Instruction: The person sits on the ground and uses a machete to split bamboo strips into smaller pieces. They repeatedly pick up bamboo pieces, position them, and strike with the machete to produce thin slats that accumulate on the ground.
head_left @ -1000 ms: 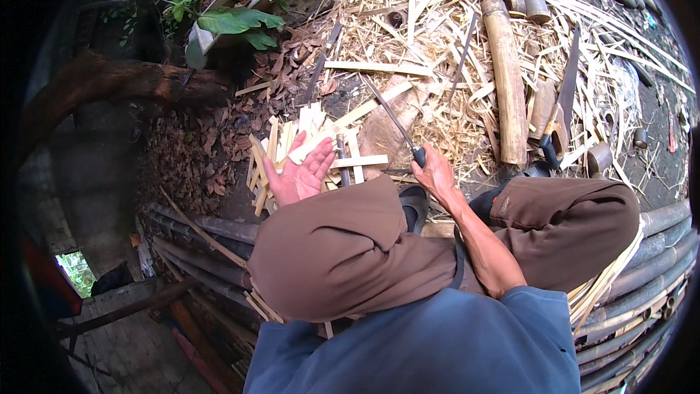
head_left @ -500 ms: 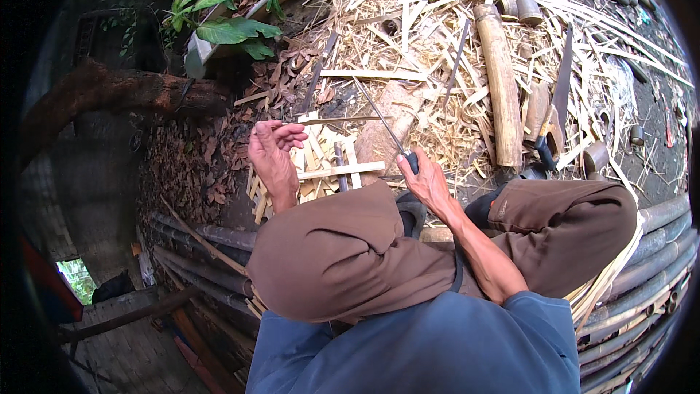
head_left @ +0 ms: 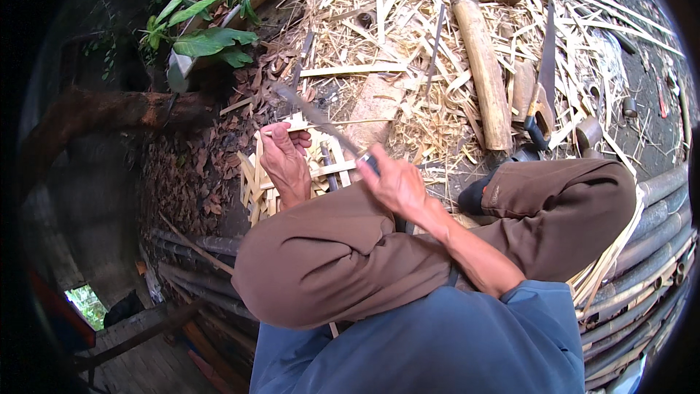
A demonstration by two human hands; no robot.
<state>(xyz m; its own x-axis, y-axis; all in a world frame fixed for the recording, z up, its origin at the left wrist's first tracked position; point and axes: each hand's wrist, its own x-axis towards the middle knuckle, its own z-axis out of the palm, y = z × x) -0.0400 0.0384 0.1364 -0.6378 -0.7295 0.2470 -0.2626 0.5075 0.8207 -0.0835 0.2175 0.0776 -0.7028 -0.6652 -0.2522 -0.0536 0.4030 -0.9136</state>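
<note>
Pinched in my left hand [head_left: 286,164] is a thin bamboo strip [head_left: 357,122], which points to the right. My right hand [head_left: 399,188] is wrapped round the black handle of a knife [head_left: 326,122]. The knife's long blade, smeared by motion, slants up to the left and crosses the strip just right of my left fingers. Whether blade and strip touch, I cannot tell. Below both hands lies a pile of short, pale bamboo pieces [head_left: 253,186], partly hidden by my left hand and knee.
Shavings [head_left: 415,51] cover the ground ahead. A thick bamboo pole [head_left: 481,66] lies at the right, with a handsaw [head_left: 543,91] beside it. Dark bamboo poles [head_left: 660,222] are stacked at the right edge. Green leaves [head_left: 211,42] and a brown log [head_left: 146,111] are at the left.
My right hand has swung the knife left, bringing its blade across the strip near my left fingers. My left hand has turned slightly with the strip, and the whole view has shifted a little.
</note>
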